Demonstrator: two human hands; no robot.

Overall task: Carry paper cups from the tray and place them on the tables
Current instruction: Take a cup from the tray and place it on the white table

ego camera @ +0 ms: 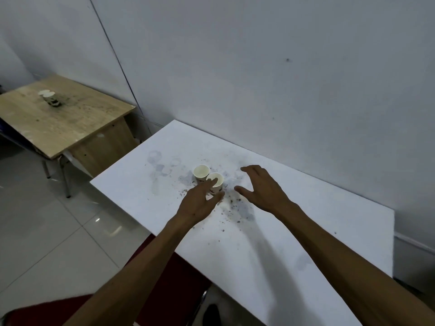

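My left hand (200,201) lies with straight fingers against the near paper cup (215,183), gripping nothing I can be sure of; my right hand (261,189) hovers spread and empty just right of it. The far paper cup (201,172) touches that cup's rim, so a careless pull-away could tip either. Around the near cup, the white table (306,231) is stained and gritty. Far left of it, a wooden table (70,128) bears more cups (48,97); grey wall (259,67) behind.
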